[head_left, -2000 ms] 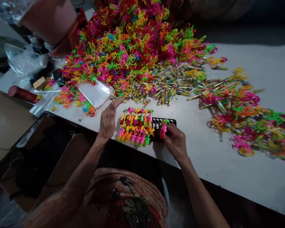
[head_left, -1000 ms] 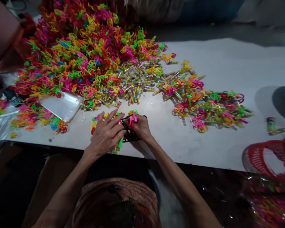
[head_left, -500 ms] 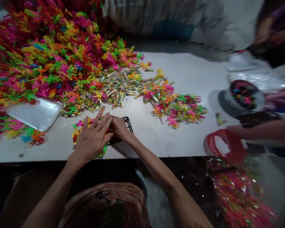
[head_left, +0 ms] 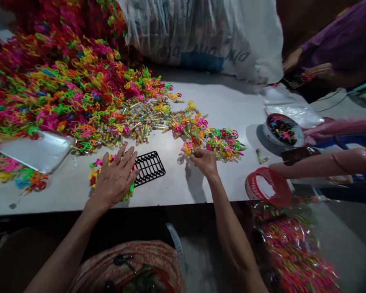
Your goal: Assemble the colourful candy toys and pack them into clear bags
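My left hand (head_left: 113,177) lies flat with its fingers stretched out, over a cluster of bright plastic pieces (head_left: 94,173). These sit on the left part of a black plastic grid rack (head_left: 149,167), and the hand covers most of them. The rack's right part shows bare slots. To the right, my right hand (head_left: 203,160) pinches a small yellow and pink plastic piece (head_left: 188,149) at the near edge of a small heap (head_left: 224,142). That heap mixes coloured plastic shapes with short clear tubes holding coloured bits.
A large heap of coloured plastic pieces (head_left: 64,93) covers the table's left, with a stack of clear bags (head_left: 38,150) on it. At right stand a bowl (head_left: 283,136) and a red basket (head_left: 268,187). White sacks (head_left: 201,36) line the back. A co-worker's hands (head_left: 320,71) show beyond.
My right hand has left the rack beside my left hand and moved right to the small heap. More of the rack now shows. The left hand stays put while the view has shifted.
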The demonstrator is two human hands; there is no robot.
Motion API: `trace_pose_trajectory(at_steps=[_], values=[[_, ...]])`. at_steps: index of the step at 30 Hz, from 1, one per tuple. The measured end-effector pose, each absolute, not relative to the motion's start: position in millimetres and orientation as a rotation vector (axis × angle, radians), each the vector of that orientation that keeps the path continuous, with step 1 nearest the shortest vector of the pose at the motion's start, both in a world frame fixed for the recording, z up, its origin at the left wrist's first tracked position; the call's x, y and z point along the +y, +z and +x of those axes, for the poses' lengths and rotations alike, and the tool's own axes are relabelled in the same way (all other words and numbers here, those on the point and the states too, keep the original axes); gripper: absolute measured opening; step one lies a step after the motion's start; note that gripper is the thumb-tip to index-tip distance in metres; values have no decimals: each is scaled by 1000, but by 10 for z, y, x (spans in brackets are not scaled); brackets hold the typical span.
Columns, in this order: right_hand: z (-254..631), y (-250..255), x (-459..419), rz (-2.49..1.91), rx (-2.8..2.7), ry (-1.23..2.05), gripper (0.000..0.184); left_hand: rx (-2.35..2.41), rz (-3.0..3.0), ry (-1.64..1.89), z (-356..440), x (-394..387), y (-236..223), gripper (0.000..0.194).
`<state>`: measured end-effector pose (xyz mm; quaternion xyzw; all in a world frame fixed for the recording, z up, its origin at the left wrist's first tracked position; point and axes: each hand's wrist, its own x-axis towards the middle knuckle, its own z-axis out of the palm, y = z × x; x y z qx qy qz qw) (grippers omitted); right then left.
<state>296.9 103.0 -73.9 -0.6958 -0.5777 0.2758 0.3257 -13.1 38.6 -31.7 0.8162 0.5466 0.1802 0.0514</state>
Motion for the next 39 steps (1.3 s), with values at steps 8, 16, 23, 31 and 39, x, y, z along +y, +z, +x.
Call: trace_pose_trajectory(at_steps=[8,16,23,31,39], values=[[2390,-714,708,-1460,-1070,1334,23,1681,2489,443,-162,403,-287,51],[1768,-770,515,-1302,-1362,1424,13,1710,2448,351,-154,416,-247,48],[1442,-866,455,-1214,-1669,1200,23,1756,2535,204,-139,419,-226,49],[1314,-858,345,-1382,-2213,969,9,1718,2576,208,-123,391,-235,56],[2129,-643,653,-1614,-2029,787,19,1621,2634,368,-182,389,-278,47]])
